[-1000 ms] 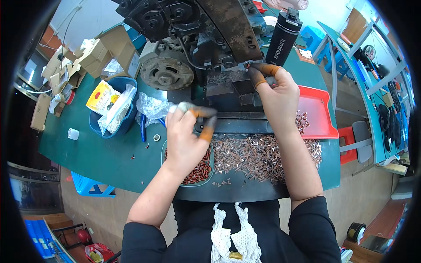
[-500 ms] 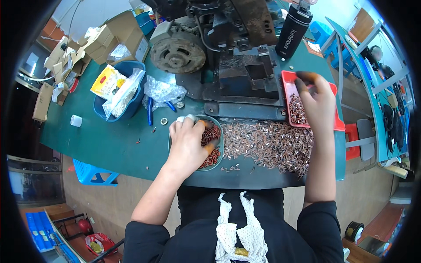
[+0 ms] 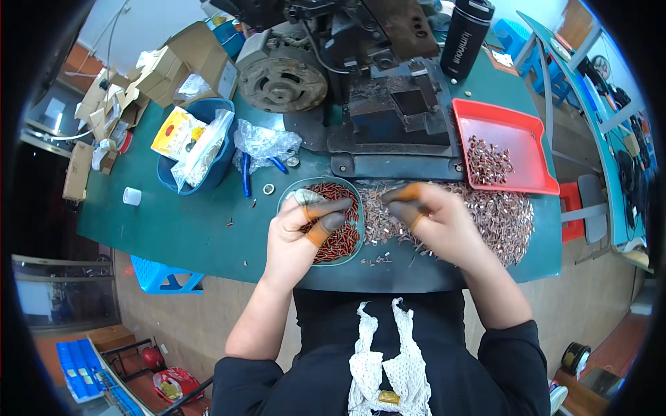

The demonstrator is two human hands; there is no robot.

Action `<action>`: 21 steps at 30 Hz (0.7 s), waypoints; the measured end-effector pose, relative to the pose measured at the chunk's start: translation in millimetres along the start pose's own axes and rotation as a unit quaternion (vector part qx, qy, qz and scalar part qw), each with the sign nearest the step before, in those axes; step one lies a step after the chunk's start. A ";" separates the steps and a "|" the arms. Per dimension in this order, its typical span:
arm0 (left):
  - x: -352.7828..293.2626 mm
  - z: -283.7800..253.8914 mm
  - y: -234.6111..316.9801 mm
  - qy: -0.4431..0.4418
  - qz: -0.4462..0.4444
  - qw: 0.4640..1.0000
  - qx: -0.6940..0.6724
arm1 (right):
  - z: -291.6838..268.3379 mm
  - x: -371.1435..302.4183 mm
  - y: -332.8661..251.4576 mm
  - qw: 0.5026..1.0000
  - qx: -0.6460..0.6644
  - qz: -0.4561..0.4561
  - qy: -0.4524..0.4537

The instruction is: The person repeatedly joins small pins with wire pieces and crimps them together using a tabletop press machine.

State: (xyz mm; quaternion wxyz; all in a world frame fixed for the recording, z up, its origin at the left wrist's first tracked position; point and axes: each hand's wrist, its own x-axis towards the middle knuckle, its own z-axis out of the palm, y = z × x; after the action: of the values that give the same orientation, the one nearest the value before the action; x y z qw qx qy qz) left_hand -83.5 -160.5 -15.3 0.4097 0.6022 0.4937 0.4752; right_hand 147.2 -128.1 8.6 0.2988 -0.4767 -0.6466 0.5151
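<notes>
My left hand (image 3: pixel 295 232), with orange and dark finger covers on thumb and forefinger, hovers over a pale green-rimmed tub (image 3: pixel 361 239). Many small red-brown cylindrical parts (image 3: pixel 340 243) fill that tub. The left thumb and forefinger are drawn close together, and whatever lies between them is too small to make out. Opposite, my right hand (image 3: pixel 440 222), slightly blurred, is pinched above a spread of small coppery and silvery pieces (image 3: pixel 503 225); anything in its fingertips cannot be made out. A red tray (image 3: pixel 524 142) at the right holds a heap of small shiny copper-coloured parts (image 3: pixel 488 163).
A dark, worn machine (image 3: pixel 388 111) with a round motor (image 3: pixel 283 76) stands behind the hands. Left of it are a blue basin (image 3: pixel 208 173), crumpled clear plastic (image 3: pixel 260 144) and cardboard boxes (image 3: pixel 201 55). A black bottle (image 3: pixel 466 41) stands at the back right.
My right hand has left the red tray and come left and nearer, beside my left hand. The left fingers have lifted from among the parts in the tub and closed together.
</notes>
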 end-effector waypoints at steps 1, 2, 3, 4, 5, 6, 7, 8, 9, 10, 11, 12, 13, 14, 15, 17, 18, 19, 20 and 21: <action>-2.4 2.8 -0.3 -0.008 -0.001 1.000 -0.001 | 9.4 1.3 6.2 0.997 0.069 -0.019 -0.031; -4.4 7.8 -2.1 -0.015 -0.010 0.996 -0.090 | 13.9 2.3 4.7 0.990 0.127 0.016 -0.064; -6.4 13.1 -2.8 -0.020 -0.023 0.984 -0.177 | 18.0 4.4 5.2 0.976 0.186 0.051 -0.098; -7.8 18.7 2.8 -0.032 -0.040 0.976 -0.210 | 19.9 5.2 7.6 0.976 0.188 0.057 -0.093; -8.6 23.1 3.1 -0.038 -0.045 0.975 -0.213 | 20.9 5.5 10.4 0.956 0.263 0.078 -0.108; -7.5 27.2 3.0 -0.031 -0.049 0.972 -0.227 | 19.9 4.9 12.0 0.929 0.335 0.095 -0.123; -5.6 31.4 4.8 -0.022 -0.053 0.969 -0.242 | 17.6 1.9 11.9 0.930 0.334 0.098 -0.119; -3.0 35.5 10.1 -0.025 -0.059 0.968 -0.241 | 14.3 -1.9 10.5 0.928 0.342 0.096 -0.110; -2.0 37.5 7.5 -0.027 -0.061 0.967 -0.244 | 11.7 -5.6 10.7 0.926 0.350 0.095 -0.101; -1.5 39.1 4.2 -0.028 -0.033 0.982 -0.183 | 9.6 -9.5 11.4 0.932 0.342 0.089 -0.086; -0.6 40.9 2.4 -0.028 -0.004 0.992 -0.121 | 6.5 -13.0 10.6 0.932 0.341 0.091 -0.083; 1.0 45.3 8.9 -0.018 0.013 0.994 -0.109 | 3.9 -16.6 9.1 0.953 0.285 0.083 -0.063; 0.3 45.4 8.3 -0.020 0.012 0.994 -0.110 | 1.6 -20.3 9.0 0.970 0.228 0.075 -0.043; -0.3 44.4 7.2 -0.034 0.042 0.996 -0.064 | 1.7 -26.6 14.2 0.979 0.198 0.034 -0.016; -1.0 43.6 5.6 -0.049 0.072 0.996 -0.017 | -4.1 -30.0 17.2 0.979 0.199 0.036 -0.015; -5.3 42.1 3.4 -0.050 0.062 0.997 -0.025 | -19.8 -37.2 24.5 0.961 -0.140 -0.239 -0.012; -7.4 41.1 4.1 -0.057 0.040 0.996 -0.053 | -26.2 -41.6 29.4 0.953 -0.196 -0.229 -0.027; -9.1 40.5 4.8 -0.063 0.018 0.994 -0.081 | -28.9 -44.4 34.8 0.953 -0.195 -0.229 -0.027; -10.6 40.7 5.5 -0.064 -0.007 0.993 -0.098 | -29.9 -46.8 40.9 0.939 -0.248 -0.236 -0.042; -11.2 41.2 4.3 -0.065 -0.007 0.993 -0.099 | -29.6 -48.9 45.4 0.921 -0.302 -0.241 -0.056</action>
State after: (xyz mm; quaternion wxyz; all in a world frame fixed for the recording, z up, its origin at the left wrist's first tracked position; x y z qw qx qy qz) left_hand -43.0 -173.3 -21.8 0.5013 0.5849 0.4212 0.4788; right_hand 205.1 -161.3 -20.8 0.2191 -0.3444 -0.8824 0.2341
